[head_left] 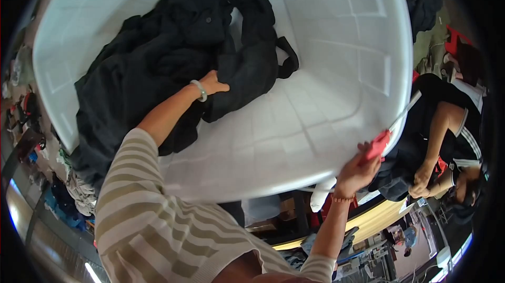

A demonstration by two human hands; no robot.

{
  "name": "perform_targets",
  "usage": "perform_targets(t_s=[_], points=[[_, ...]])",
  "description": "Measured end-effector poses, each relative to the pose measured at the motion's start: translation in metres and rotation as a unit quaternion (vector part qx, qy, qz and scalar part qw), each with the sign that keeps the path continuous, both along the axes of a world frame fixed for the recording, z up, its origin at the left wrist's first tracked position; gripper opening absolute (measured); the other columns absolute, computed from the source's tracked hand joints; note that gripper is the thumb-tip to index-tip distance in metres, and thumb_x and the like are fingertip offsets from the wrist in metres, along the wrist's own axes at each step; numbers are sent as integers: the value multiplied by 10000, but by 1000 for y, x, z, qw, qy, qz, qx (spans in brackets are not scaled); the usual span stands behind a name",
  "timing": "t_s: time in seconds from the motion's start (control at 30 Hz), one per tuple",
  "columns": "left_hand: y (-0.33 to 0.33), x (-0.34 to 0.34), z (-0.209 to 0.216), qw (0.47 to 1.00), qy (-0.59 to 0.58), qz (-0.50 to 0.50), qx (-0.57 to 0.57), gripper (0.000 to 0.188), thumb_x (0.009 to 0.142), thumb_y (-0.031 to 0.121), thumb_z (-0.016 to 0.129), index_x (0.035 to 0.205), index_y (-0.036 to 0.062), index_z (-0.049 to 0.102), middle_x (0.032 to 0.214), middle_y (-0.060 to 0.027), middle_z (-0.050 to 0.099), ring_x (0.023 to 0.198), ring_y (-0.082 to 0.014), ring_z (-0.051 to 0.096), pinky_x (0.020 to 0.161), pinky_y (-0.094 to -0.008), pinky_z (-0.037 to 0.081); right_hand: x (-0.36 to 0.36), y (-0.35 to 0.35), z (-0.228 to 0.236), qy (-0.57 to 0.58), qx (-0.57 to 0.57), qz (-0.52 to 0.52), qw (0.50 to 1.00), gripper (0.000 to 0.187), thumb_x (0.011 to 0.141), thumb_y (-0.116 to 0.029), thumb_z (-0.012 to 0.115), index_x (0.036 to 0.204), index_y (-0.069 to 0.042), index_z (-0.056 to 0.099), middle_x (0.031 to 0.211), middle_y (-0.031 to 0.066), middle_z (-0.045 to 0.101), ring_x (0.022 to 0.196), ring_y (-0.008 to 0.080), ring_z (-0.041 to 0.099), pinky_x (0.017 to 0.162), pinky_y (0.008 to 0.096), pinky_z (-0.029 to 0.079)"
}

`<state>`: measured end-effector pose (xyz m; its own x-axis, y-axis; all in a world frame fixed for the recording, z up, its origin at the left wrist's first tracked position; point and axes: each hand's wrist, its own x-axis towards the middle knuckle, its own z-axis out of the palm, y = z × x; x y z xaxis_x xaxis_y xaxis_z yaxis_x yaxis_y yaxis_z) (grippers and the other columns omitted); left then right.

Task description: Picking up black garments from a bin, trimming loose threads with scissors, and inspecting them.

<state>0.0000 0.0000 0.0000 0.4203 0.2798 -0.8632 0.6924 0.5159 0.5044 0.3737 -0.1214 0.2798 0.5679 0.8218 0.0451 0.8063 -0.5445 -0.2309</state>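
A pile of black garments (158,51) with a button and a strap lies inside a large white plastic tub (336,93). My left hand (211,83) reaches into the tub, closed on the edge of a black garment. Its thumb shows on top, while the other fingers are largely hidden by the cloth. Over the tub's near right rim, my right hand (357,173) grips red-handled scissors (377,145). The metal blade points up and to the right, away from the garments.
To the right, a co-worker in a black top (410,120) has their hands (422,180) on dark cloth. Heaps of cloth (79,193) sit left of the tub. A yellowish table edge (368,220) runs below it, and a red stool-like object (458,41) stands at far right.
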Motion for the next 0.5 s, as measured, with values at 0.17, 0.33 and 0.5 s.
perform_targets(t_s=[0.17, 0.33, 0.5], points=[[16, -66, 187, 909, -151, 388, 34, 352, 711, 86, 707, 1025, -52, 629, 993, -147, 661, 940, -251, 639, 867, -356, 511, -12, 18, -37, -124, 6, 42, 991, 232, 878, -173, 575, 1057, -30, 609, 956, 152, 671, 950, 369, 597, 870, 417, 476], [-63, -235, 361, 783, -231, 551, 175, 260, 749, 124, 591, 947, -31, 656, 969, -143, 672, 910, -266, 651, 883, -387, 520, -10, 14, -22, -99, 20, 51, 994, 263, 846, -184, 589, 1057, -29, 572, 907, 188, 654, 889, 407, 600, 765, 476, 495], [-132, -337, 509, 638, -149, 510, 557, 386, 834, 220, 512, 1085, -67, 570, 1061, -161, 622, 974, -252, 606, 876, -356, 501, -33, -8, -1, 48, 80, 56, 994, 265, 853, -198, 578, 1080, -63, 604, 903, 166, 681, 785, 381, 640, 730, 468, 499]])
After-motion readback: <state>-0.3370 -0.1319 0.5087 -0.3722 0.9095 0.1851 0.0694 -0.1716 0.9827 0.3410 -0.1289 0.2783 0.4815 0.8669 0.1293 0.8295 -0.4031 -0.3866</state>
